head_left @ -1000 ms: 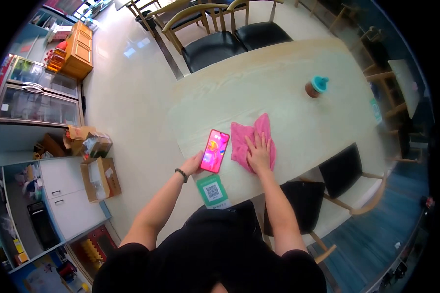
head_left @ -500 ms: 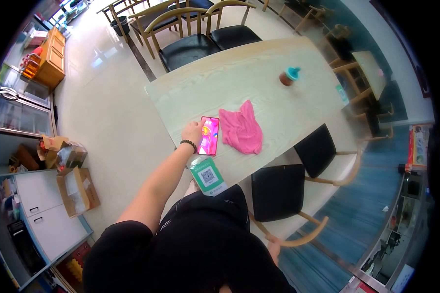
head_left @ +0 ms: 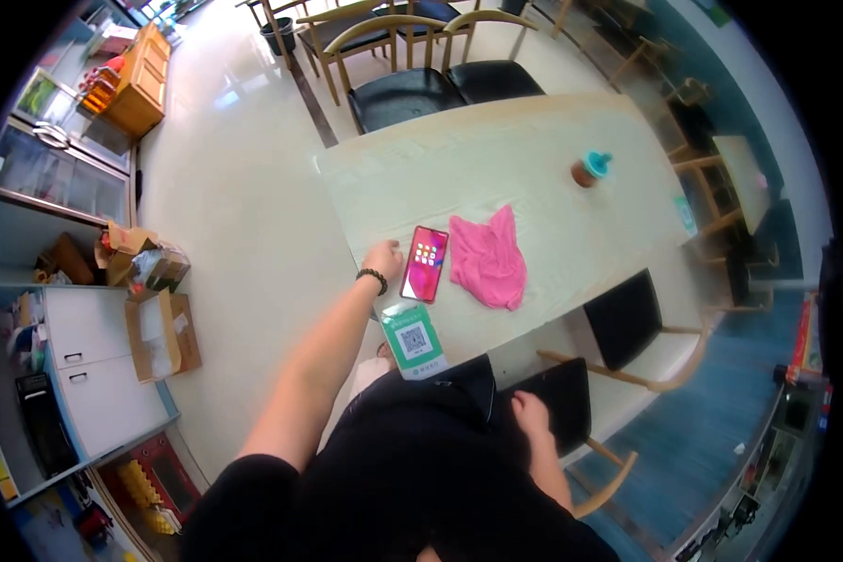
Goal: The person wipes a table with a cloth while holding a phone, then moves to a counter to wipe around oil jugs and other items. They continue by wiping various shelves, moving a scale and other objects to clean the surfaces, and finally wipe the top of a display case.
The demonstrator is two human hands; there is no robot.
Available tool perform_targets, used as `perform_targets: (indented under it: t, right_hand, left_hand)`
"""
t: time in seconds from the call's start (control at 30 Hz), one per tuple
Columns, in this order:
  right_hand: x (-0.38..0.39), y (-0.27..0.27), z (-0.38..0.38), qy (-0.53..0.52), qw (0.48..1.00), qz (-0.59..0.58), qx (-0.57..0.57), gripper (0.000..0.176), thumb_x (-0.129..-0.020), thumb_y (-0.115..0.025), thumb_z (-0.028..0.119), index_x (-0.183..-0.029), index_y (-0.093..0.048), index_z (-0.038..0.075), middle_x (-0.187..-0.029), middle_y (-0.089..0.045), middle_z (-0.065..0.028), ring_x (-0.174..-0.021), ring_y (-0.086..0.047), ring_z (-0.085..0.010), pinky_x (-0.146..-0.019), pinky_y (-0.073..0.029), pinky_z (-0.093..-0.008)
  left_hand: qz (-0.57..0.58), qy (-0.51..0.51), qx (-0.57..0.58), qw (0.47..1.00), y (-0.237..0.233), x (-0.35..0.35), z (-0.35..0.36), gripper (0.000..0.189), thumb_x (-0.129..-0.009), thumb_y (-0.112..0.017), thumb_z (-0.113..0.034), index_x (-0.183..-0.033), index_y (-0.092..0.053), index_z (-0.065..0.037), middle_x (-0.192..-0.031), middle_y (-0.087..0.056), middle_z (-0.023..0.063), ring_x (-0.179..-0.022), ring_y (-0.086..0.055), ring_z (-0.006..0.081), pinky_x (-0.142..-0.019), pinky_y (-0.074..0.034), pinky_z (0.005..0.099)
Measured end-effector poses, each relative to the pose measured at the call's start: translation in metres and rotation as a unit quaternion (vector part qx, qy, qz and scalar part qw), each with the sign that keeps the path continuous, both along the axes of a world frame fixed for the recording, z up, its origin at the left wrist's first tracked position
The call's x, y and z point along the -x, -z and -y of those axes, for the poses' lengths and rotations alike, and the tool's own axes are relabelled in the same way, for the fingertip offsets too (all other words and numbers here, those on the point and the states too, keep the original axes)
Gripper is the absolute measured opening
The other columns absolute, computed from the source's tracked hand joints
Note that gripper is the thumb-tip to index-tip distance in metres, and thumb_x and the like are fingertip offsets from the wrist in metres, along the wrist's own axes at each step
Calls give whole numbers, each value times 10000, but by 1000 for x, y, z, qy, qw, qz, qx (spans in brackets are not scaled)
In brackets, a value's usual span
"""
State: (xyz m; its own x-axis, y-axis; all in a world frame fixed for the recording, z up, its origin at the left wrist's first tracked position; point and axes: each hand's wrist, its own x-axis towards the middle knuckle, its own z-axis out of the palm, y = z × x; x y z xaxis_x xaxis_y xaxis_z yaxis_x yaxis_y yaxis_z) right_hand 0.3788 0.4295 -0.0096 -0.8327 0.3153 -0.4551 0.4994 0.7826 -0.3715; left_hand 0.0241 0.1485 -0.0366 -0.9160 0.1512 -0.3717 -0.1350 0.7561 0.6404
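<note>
A smartphone [head_left: 424,265] with a lit home screen of app icons lies on the pale wooden table [head_left: 431,178]. Just left of it, my left hand [head_left: 382,258] rests at the table edge with fingers curled, apart from the phone and holding nothing visible. A dark bead bracelet [head_left: 373,279] circles that wrist. To the phone's right lies a crumpled pink cloth [head_left: 490,258]. Nearer my body, a green and white QR code card [head_left: 412,341] stands at the table edge. My right hand [head_left: 531,412] hangs loosely closed by my side, in front of a black chair seat [head_left: 564,398].
A brown cup with a turquoise lid [head_left: 591,169] stands toward the table's far right. Chairs with black seats [head_left: 406,98] line the far side, and another chair [head_left: 620,318] is on the near right. Cardboard boxes [head_left: 162,334] sit on the floor at left.
My left hand has come off the phone to its left. The phone's screen has switched from a bright pink-and-yellow picture to app icons. My right hand has left the chair's armrest and moved forward.
</note>
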Motion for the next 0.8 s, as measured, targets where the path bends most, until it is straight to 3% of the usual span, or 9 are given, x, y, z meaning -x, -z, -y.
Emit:
perform_targets:
  t: [0.17,0.27,0.3,0.4,0.5,0.57,0.63,0.7,0.8]
  right_hand:
    - [137,-26,-28,-92,984,-140,53,240,-789,-542,173,-988,-576,44,-929,-588,-149,-855,-560,-312,-721,-449,-378]
    - [197,-45,-32,-146,970,-148,128,226,-789,-543,150,-982,-575,36,-919,-590,-140,-835,-561,-310,-709,-452,-368]
    - [209,-47,-37,-152,968,-144,139,226,-789,-543,150,-982,-575,36,-919,-590,-140,-835,-561,-310,-709,-452,-368]
    - [238,-50,-49,-226,943,-182,163,219,-801,-531,126,-996,-572,36,-912,-590,-141,-808,-577,-283,-687,-457,-334]
    - [267,-47,-47,-178,928,-154,288,220,-820,-513,124,-1005,-573,19,-895,-606,-114,-792,-594,-214,-672,-461,-294]
    - [285,-31,-28,-88,851,-23,518,288,-835,-497,126,-1100,-523,17,-972,-594,-89,-795,-587,-165,-666,-463,-264]
    - [300,-19,7,15,750,104,653,429,-830,-488,118,-1235,-384,23,-1084,-542,-102,-794,-582,-167,-655,-479,-278]
    - [309,-1,41,13,773,132,621,554,-817,-469,99,-1313,-229,41,-1138,-492,-154,-783,-578,-173,-617,-488,-289]
    - [313,1,69,43,849,61,523,479,-783,-462,87,-1225,-299,0,-994,-518,-140,-658,-568,-146,-462,-462,-258]
  left_hand:
    - [104,-74,-59,990,22,19,-14,352,-724,-641,-334,-882,-627,-21,-778,-643,90,-692,-602,182,-648,-470,296]
    - [94,-95,26,991,-4,13,-24,361,-695,-668,-357,-846,-626,-31,-773,-641,90,-689,-602,184,-643,-468,301]
    - [145,-96,41,984,-16,14,-29,349,-696,-646,-365,-854,-624,-55,-847,-636,114,-794,-603,226,-727,-461,333]
    - [137,-123,91,979,-23,13,-39,361,-693,-646,-378,-869,-615,-64,-828,-637,109,-769,-605,220,-710,-464,332]
    - [154,-203,51,966,-35,10,-43,424,-749,-551,-431,-852,-620,-26,-826,-633,135,-777,-607,233,-716,-459,333]
    - [170,-225,36,959,-31,2,-42,467,-769,-510,-456,-853,-627,-12,-844,-631,153,-795,-606,251,-731,-455,342]
    - [172,-239,71,953,-20,-7,-40,556,-806,-411,-497,-878,-630,9,-889,-613,202,-859,-591,302,-768,-442,369]
    - [172,-246,82,950,-3,-8,-37,573,-817,-381,-497,-897,-624,16,-902,-605,217,-887,-579,320,-784,-433,380]
    - [173,-235,92,952,-10,-9,-43,604,-845,-310,-498,-922,-617,17,-934,-588,240,-950,-550,343,-817,-415,392]
